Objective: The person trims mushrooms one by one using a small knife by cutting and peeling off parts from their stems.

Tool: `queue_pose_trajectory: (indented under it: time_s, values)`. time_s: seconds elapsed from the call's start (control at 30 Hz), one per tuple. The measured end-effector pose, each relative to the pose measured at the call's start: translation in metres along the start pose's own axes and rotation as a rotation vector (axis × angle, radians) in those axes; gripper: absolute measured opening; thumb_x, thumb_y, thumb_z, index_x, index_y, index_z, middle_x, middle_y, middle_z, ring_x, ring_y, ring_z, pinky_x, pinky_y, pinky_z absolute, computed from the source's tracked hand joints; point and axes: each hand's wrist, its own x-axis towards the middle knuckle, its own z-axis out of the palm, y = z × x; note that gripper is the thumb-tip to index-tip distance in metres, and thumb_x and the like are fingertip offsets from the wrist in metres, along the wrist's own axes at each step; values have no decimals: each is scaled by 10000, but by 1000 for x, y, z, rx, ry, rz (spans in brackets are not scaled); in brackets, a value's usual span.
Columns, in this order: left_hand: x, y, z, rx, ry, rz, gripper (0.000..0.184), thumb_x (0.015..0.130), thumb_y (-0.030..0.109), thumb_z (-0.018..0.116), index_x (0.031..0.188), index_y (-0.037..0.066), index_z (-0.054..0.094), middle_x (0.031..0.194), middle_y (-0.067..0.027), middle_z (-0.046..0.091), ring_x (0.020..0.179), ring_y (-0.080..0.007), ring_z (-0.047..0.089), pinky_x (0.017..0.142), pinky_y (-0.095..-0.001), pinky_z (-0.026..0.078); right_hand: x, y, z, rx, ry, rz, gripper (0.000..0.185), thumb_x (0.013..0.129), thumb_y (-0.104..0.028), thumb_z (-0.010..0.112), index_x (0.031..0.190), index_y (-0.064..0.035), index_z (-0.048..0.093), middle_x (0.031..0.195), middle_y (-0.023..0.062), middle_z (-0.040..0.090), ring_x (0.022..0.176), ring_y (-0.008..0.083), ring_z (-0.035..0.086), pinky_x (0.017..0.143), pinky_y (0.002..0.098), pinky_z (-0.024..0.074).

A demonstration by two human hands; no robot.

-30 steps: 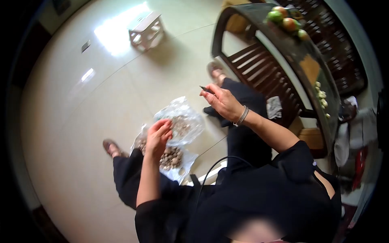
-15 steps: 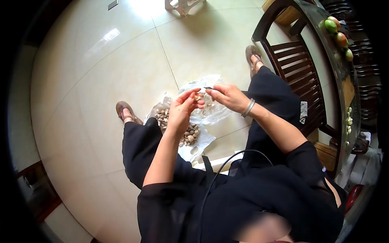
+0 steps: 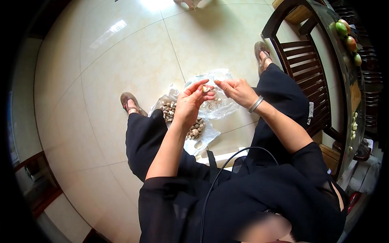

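Note:
My left hand pinches a small pale piece, which looks like a mushroom, between thumb and fingers. To its right, my right hand, with a bangle on the wrist, has its fingers closed near the piece; what it grips is too small to make out. Below the hands, several brown mushrooms lie on a white plastic bag, partly behind my left hand and forearm. A clear plastic bag with small pale scraps is spread beyond my hands.
A dark slatted chair stands at the right beside a table bearing several green-red fruits and small pale pieces. Part of a stool shows at the top. A black cable crosses my lap.
Since one second ago, my hands have come together above the bags. The pale piece now shows in my left hand; the dark thin tool seen earlier in my right hand is hard to see. The view has shifted.

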Motion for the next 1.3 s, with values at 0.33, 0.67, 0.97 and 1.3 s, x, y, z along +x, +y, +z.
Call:
queue_pose_trajectory:
  time_s: [0.33, 0.67, 0.97, 1.3]
  values:
    - [-1, 1, 0, 78, -27, 118, 252, 824, 86, 529, 1043, -38, 527, 913, -107, 583, 794, -159, 573, 729, -259, 477, 1, -9, 6, 36, 107, -205, 328, 814, -321, 546, 897, -10, 484, 726, 170, 554, 669, 316, 551, 585, 332, 424]
    - [-5, 5, 8, 243, -34, 185, 262, 773, 63, 589, 1002, -56, 542, 879, -145, 606, 822, -199, 601, 783, -283, 481, -1, -5, 3, 355, -11, -161, 181, 775, -152, 612, 869, 1, 598, 750, 59, 605, 707, 96, 551, 653, 229, 447]
    - [-4, 3, 5, 285, -2, 189, 254, 775, 67, 590, 990, -58, 540, 881, -139, 604, 788, -200, 604, 762, -295, 491, -4, -14, -3, 236, 58, -210, 161, 764, -130, 604, 847, 7, 599, 673, 51, 595, 586, 77, 543, 540, 211, 441]
    - [-4, -2, 6, 168, 6, 173, 239, 762, 11, 585, 982, -72, 540, 897, -149, 596, 833, -211, 589, 780, -320, 492, -6, -20, -2, 89, 144, -347, 162, 759, -129, 590, 840, 11, 576, 653, 104, 585, 558, 158, 572, 529, 246, 450]
